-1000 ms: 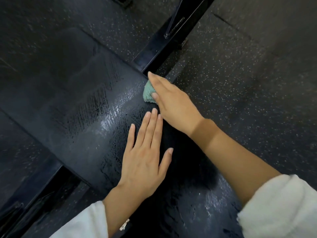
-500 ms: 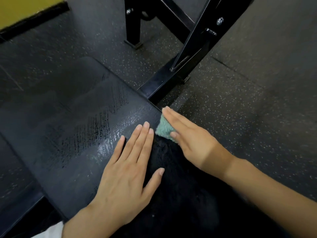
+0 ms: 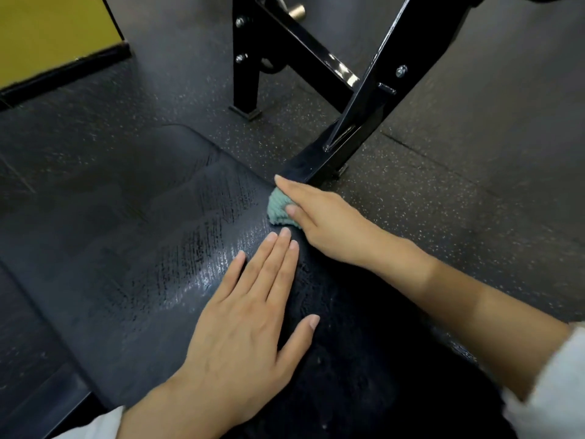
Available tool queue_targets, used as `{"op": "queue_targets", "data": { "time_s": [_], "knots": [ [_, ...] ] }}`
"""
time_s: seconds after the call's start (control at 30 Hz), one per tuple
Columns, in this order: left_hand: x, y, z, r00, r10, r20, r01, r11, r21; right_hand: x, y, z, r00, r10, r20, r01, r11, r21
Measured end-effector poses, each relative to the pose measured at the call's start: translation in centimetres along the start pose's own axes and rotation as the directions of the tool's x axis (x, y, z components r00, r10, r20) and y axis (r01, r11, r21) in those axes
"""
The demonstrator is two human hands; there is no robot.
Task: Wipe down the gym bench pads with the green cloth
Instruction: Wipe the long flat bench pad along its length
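The black bench pad (image 3: pixel 133 248) fills the lower left and middle, with wet streaks shining on its surface. My right hand (image 3: pixel 326 223) presses the small green cloth (image 3: pixel 278 209) onto the pad's right edge, fingers lying straight over it; most of the cloth is hidden under the hand. My left hand (image 3: pixel 250 324) rests flat on the pad just behind the cloth, fingers straight and together, thumb spread.
The black steel frame (image 3: pixel 364 99) of the bench rises beyond the pad's far edge, with bolts and a foot on the speckled rubber floor (image 3: pixel 459 191). A yellow wall with black skirting (image 3: pixel 47 42) stands at the top left.
The view has tilted up, showing more of the frame and the yellow wall. My right hand with the cloth stays at the pad's right edge; my left hand remains flat on the pad.
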State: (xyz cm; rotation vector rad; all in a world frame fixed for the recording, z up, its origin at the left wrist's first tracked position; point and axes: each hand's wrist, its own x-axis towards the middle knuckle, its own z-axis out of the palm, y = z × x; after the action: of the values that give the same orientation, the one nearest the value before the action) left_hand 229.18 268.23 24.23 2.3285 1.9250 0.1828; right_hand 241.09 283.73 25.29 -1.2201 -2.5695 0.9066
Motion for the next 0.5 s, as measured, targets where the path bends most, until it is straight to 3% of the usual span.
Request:
{"op": "queue_targets", "data": {
  "time_s": [0.27, 0.5],
  "knots": [
    [0.1, -0.4, 0.8, 0.998, 0.010, -0.054, -0.014, 0.998, -0.063, 8.4, -2.6, 1.1, 0.998, -0.031, 0.046, 0.033, 0.998, -0.048],
    [0.1, -0.7, 1.0, 0.997, 0.005, -0.078, -0.012, 0.996, -0.090, 5.6, -1.9, 0.2, 0.998, -0.033, 0.044, 0.034, 0.999, -0.011]
  ]
}}
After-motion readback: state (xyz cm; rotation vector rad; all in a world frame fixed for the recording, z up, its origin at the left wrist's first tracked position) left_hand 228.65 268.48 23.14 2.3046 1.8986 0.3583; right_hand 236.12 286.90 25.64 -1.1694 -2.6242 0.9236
